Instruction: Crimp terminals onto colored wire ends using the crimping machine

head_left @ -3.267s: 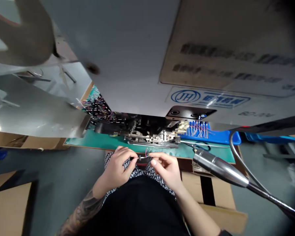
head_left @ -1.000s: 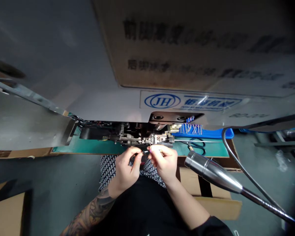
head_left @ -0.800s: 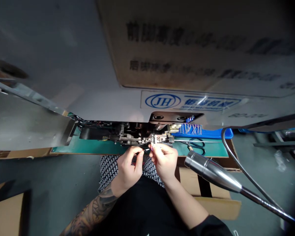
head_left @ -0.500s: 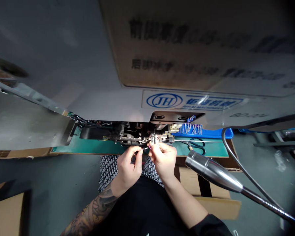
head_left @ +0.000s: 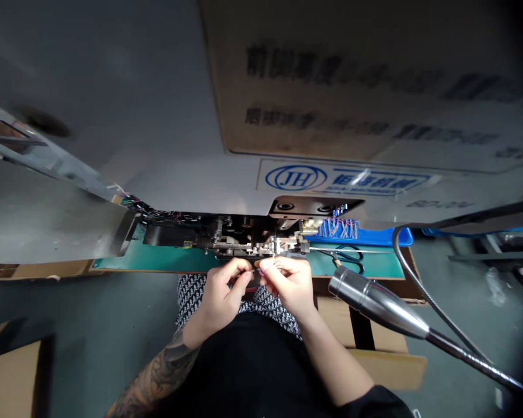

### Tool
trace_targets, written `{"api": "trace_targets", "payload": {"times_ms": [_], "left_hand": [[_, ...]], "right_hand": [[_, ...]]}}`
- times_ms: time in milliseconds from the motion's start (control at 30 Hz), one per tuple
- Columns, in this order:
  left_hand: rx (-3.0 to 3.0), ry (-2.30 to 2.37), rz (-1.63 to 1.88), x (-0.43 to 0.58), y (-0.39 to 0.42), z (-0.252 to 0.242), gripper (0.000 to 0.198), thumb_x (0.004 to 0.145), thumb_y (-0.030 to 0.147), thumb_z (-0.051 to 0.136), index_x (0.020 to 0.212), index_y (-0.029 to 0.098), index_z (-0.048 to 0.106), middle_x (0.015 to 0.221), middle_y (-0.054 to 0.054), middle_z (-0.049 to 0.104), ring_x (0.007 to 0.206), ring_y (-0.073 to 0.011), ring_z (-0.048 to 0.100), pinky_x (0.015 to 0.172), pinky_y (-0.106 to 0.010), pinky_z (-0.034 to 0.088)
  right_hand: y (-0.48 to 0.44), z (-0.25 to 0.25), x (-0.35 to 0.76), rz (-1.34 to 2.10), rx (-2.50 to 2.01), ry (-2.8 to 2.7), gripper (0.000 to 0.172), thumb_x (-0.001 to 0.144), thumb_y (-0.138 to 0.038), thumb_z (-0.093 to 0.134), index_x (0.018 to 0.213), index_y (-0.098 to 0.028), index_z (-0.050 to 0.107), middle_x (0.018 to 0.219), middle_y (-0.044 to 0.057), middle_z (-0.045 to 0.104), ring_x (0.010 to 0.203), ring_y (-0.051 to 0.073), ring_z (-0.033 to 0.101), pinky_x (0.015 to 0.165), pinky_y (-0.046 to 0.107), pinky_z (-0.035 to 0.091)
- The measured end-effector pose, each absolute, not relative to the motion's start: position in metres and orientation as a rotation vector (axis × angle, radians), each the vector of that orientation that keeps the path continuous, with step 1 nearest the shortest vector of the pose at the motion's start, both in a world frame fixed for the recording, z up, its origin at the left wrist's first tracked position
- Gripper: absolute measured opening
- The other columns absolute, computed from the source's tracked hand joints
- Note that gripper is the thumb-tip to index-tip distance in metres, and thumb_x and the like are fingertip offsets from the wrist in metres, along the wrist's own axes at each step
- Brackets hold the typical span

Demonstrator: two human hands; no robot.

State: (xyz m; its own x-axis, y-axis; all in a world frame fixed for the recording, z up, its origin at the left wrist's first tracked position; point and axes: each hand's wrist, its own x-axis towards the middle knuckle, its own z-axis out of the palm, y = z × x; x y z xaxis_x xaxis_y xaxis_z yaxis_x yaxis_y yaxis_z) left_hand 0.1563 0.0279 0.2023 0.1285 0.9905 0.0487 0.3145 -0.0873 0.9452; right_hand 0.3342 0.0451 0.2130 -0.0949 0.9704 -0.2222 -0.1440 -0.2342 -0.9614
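My left hand point(head_left: 224, 292) is closed in a pinch, thumb against forefinger, just in front of the table edge. What lies between those fingertips is too small to make out. Close beside it, my right hand point(head_left: 291, 284) pinches a thin coloured wire point(head_left: 261, 271), of which a bit of pink and blue shows at the fingertips. Both hands are just below the metal mechanism point(head_left: 244, 248) under the grey machine point(head_left: 157, 128).
On the green tabletop point(head_left: 174, 261) lie dark-handled scissors point(head_left: 353, 255), right of my hands. Behind them is a blue tray point(head_left: 379, 237) with bundles of coloured wires point(head_left: 337, 228). A silver gooseneck lamp point(head_left: 375, 299) juts in from the right. Cardboard point(head_left: 387, 367) lies below.
My right hand has drawn back slightly from the metal mechanism, with the wire at its fingertips. My left hand's fingers have turned and come closer together. The view has shifted slightly.
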Motion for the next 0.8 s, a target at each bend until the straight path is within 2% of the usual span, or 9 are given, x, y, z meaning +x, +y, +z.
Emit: {"api": "trace_targets", "payload": {"times_ms": [100,300,533,800], "left_hand": [[1.192,1.172,0.892,0.156,0.03,0.206,0.019,0.103,0.033,0.063,0.091,0.018,0.065,0.061,0.004,0.06,0.048,-0.0099,0.051,0.051,-0.022,0.041],[1.099,1.182,0.977,0.169,0.028,0.204,0.018,0.102,0.034,0.064,0.095,0.017,0.064,0.067,0.002,0.065,0.046,-0.0081,0.049,0.049,-0.021,0.04],[1.516,1.367,1.142,0.178,0.022,0.198,0.01,0.105,0.023,0.061,0.099,0.019,0.067,0.074,0.0,0.072,0.059,-0.0121,0.065,0.059,-0.022,0.049],[1.669,1.454,1.218,0.18,0.023,0.197,0.008,0.104,0.018,0.062,0.099,0.019,0.068,0.077,-0.001,0.076,0.062,-0.0138,0.071,0.061,-0.022,0.052]], "right_hand": [[0.043,0.217,0.338,1.498,-1.228,-1.028,0.037,0.095,-0.054,0.082,0.08,-0.02,0.084,0.063,0.003,0.074,0.045,0.012,0.057,0.039,0.022,0.044],[0.043,0.222,0.333,1.391,-1.273,-0.994,0.029,0.096,-0.045,0.08,0.079,-0.021,0.082,0.06,0.0,0.071,0.044,0.011,0.055,0.041,0.021,0.044],[0.044,0.22,0.326,1.302,-1.314,-0.894,0.039,0.095,-0.047,0.08,0.068,-0.019,0.076,0.052,-0.001,0.064,0.04,0.01,0.049,0.039,0.022,0.038],[0.047,0.222,0.321,1.258,-1.335,-0.885,0.043,0.096,-0.045,0.079,0.063,-0.019,0.073,0.051,-0.001,0.063,0.043,0.01,0.049,0.045,0.023,0.04]]}}
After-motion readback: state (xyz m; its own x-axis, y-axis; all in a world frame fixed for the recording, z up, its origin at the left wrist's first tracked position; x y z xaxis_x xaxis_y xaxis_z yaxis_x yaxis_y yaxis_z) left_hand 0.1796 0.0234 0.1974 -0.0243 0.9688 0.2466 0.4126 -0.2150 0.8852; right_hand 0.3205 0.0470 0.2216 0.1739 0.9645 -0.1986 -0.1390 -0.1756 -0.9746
